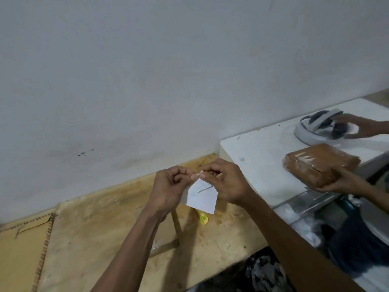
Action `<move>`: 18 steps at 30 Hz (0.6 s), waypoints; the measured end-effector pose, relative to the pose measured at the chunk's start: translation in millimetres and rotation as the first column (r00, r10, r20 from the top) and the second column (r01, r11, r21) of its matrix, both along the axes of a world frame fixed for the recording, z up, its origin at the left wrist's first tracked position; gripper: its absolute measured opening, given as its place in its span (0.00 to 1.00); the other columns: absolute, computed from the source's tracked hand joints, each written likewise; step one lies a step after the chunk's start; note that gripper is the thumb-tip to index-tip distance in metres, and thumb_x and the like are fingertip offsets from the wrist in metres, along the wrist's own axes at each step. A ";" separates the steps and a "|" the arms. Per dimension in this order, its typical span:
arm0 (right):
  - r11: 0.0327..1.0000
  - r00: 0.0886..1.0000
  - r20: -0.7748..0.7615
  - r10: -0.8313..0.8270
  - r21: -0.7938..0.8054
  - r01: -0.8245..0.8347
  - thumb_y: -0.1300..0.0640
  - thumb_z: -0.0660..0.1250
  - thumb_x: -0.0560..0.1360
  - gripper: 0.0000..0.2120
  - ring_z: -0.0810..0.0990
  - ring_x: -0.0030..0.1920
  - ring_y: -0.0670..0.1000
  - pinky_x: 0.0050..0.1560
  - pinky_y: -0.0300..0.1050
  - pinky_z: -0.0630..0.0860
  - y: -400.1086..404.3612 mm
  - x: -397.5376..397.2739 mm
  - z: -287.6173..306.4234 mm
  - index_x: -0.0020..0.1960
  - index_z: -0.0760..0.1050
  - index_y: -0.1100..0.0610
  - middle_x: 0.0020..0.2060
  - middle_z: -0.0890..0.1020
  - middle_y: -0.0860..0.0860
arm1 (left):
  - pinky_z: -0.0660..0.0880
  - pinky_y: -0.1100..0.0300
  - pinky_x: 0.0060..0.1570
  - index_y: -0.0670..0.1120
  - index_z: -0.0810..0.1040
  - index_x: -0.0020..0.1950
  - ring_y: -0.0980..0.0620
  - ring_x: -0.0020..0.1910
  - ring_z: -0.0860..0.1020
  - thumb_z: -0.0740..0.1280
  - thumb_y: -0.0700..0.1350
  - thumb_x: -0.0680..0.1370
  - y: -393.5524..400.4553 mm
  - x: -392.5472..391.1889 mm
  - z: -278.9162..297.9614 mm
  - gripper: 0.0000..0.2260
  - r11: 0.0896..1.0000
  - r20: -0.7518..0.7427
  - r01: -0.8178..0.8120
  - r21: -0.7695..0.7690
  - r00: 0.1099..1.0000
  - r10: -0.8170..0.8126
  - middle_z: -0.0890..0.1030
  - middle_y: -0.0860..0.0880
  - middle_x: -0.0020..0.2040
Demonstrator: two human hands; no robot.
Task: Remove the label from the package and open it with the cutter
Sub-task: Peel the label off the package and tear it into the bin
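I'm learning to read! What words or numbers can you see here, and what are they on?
None can be read.
White label pinched by the left hand and right hand: only a dark pen stroke, no letters.
Brown taped package: only glare, no legible print.
Cardboard sheet: no text.

White label point(202, 197) between both hands.

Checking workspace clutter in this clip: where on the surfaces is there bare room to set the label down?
Bare wood lies left of the left hand, between the wall and the cardboard sheet. The white table's near-left part, between its corner and the brown package, is also free. Crowded: under both hands, where the label hangs over the yellow-green cutter, and the white table's right side with another person's hands.
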State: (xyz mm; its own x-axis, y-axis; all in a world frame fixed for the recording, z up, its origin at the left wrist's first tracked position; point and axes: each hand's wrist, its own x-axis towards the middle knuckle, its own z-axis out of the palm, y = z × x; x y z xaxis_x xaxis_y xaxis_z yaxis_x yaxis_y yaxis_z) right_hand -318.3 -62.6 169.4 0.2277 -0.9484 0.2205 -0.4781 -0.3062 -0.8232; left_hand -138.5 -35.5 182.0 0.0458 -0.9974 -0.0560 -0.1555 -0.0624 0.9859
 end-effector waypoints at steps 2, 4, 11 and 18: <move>1.000 1.000 -0.012 0.001 -0.007 -0.001 0.53 0.72 0.74 0.03 0.77 0.41 0.45 0.41 0.31 0.71 2.9 -1.2 -1.5 0.45 0.81 0.51 0.41 0.80 0.48 | 0.71 0.69 0.29 0.39 0.81 0.47 0.59 0.30 0.77 0.77 0.43 0.72 0.4 -0.3 -1.4 0.10 1.000 0.004 0.017 0.002 1.000 -0.017 0.85 0.38 0.39; 0.999 1.000 -0.028 -0.008 -0.047 0.007 0.54 0.71 0.75 0.03 0.76 0.40 0.46 0.41 0.31 0.70 6.0 -2.5 -2.2 0.42 0.79 0.51 0.40 0.78 0.46 | 0.72 0.67 0.32 0.41 0.83 0.45 0.57 0.32 0.77 0.77 0.43 0.73 -0.5 2.4 -4.7 0.07 0.999 0.056 0.044 -0.022 0.998 -0.042 0.85 0.39 0.38; 0.990 0.997 0.019 -0.069 -0.120 0.071 0.57 0.68 0.75 0.06 0.76 0.35 0.46 0.38 0.39 0.73 18.0 2.4 -6.6 0.41 0.78 0.58 0.34 0.80 0.46 | 0.68 0.70 0.31 0.46 0.85 0.40 0.62 0.32 0.74 0.72 0.45 0.77 -2.1 9.1 -4.9 0.06 0.976 0.403 0.154 -0.154 0.912 -0.081 0.82 0.54 0.34; 0.908 0.811 0.408 -0.419 0.195 0.371 0.59 0.67 0.76 0.08 0.78 0.38 0.51 0.37 0.40 0.74 31.7 10.6 -14.6 0.41 0.80 0.61 0.35 0.82 0.57 | 0.75 0.61 0.41 0.48 0.84 0.40 0.59 0.39 0.80 0.73 0.44 0.76 6.1 12.8 -16.8 0.05 0.967 0.215 -0.057 -0.248 0.970 0.112 0.85 0.55 0.38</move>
